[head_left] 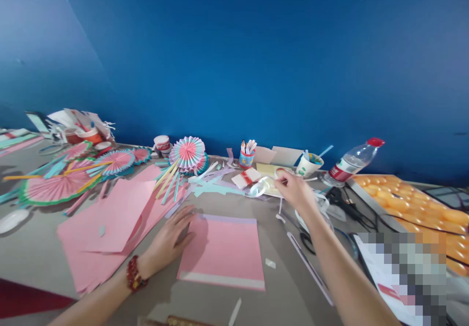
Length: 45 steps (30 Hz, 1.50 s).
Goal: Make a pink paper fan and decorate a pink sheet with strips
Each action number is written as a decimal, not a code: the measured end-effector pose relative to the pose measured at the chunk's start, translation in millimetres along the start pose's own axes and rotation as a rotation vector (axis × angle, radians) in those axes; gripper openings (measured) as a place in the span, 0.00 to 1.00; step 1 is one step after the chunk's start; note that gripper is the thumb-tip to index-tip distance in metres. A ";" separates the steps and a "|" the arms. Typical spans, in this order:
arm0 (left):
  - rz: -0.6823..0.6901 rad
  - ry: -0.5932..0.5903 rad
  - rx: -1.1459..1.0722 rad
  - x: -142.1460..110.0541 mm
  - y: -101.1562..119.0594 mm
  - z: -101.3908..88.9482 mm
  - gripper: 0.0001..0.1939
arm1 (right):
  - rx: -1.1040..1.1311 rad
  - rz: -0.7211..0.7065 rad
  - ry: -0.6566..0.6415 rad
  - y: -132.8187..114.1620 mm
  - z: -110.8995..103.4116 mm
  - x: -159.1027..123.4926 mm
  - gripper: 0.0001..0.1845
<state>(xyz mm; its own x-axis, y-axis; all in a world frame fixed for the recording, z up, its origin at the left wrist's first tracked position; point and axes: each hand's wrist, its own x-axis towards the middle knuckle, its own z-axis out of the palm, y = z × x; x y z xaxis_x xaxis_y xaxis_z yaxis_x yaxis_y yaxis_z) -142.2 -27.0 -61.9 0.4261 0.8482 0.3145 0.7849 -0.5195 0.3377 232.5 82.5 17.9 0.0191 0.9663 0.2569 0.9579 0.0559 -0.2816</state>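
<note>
A pink sheet of paper (pixel 223 248) lies flat before me, with a lilac band on its far edge and a whitish strip along its near edge. My left hand (pixel 170 235) rests at the sheet's left side, fingers stretched out and holding nothing. Farther back on the right, my right hand (pixel 295 189) has its fingers closed on what looks like a roll of tape (pixel 281 172), partly hidden by the fingers. Just left of it is a looped white roll (pixel 262 187). A ruler-like pale strip (pixel 309 267) lies beside my right forearm.
Pink sheets (pixel 110 218) are piled at left, near pleated paper fans (pixel 188 154). A pen cup (pixel 247 157), a paper cup (pixel 309 163) and a tilted-looking bottle (pixel 351 162) stand by the blue wall. Orange balloon-like shapes (pixel 414 204) and cables lie at right.
</note>
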 end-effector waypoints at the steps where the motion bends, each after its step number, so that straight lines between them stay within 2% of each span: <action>1: -0.015 0.004 -0.042 2.2 2.5 -2.8 0.21 | 0.019 0.023 0.014 -0.8 -6.9 -0.8 0.08; 4: -0.064 0.003 -0.223 13.0 12.2 -12.5 0.18 | 0.131 0.001 -0.004 -14.5 -20.3 -15.6 0.07; 6: -0.101 0.014 -0.404 24.6 20.7 -18.8 0.18 | 0.365 -0.057 -0.028 -29.9 -22.8 -31.5 0.06; 8: -0.128 0.014 -0.622 38.8 31.6 -23.9 0.19 | 0.650 -0.087 -0.110 -46.3 -20.5 -47.0 0.06; 11: -0.111 -0.138 -0.856 58.6 53.1 -27.4 0.19 | 1.011 0.004 -0.274 -67.6 -10.2 -65.5 0.07; 12: -0.098 -0.174 -0.882 63.4 60.9 -27.0 0.18 | 1.075 0.037 -0.303 -73.2 -5.8 -70.5 0.08; 14: -0.090 -0.168 -0.883 69.5 75.2 -24.1 0.18 | 1.169 0.088 -0.356 -81.8 2.8 -79.5 0.09; 16: -0.074 -0.085 -0.820 71.9 85.1 -19.3 0.18 | 1.259 0.142 -0.428 -87.6 10.0 -87.5 0.11; 19: -0.019 0.041 -0.743 72.1 91.0 -12.9 0.11 | 1.402 0.243 -0.504 -92.1 17.6 -97.6 0.14; 21: -0.012 0.076 -0.757 72.1 91.6 -11.6 0.07 | 1.470 0.291 -0.532 -93.1 21.1 -102.6 0.16; 23: -0.033 0.070 -0.792 72.3 91.7 -13.7 0.06 | 1.474 0.275 -0.585 -92.8 23.7 -106.5 0.17; 26: -0.079 0.007 -0.809 72.5 92.0 -21.2 0.07 | 1.373 0.156 -0.630 -89.4 24.5 -109.4 0.17; 28: -0.124 -0.047 -0.771 72.0 91.6 -26.6 0.06 | 1.324 0.133 -0.578 -85.6 21.8 -108.6 0.17; 31: -0.165 -0.164 -0.716 70.7 90.2 -31.5 0.05 | 1.331 0.175 -0.481 -80.4 13.1 -104.1 0.21; 33: -0.164 -0.262 -0.716 70.0 89.3 -32.0 0.04 | 1.308 0.144 -0.477 -79.2 6.0 -100.3 0.23; 39: -0.108 -0.428 -0.677 69.0 85.7 -31.8 0.04 | 1.066 -0.124 -0.724 -84.0 1.0 -94.9 0.14; 45: -0.074 -0.483 -0.689 61.4 71.3 -40.8 0.05 | 0.929 -0.177 -0.768 -80.9 5.3 -99.1 0.08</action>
<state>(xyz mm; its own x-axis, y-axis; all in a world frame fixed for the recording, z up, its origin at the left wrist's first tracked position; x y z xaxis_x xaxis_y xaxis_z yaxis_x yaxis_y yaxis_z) -78.4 -16.1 17.7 0.6532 0.7518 -0.0907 0.4355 -0.2750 0.8572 151.5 -16.4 10.3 -0.5671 0.8067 -0.1663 0.3545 0.0568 -0.9333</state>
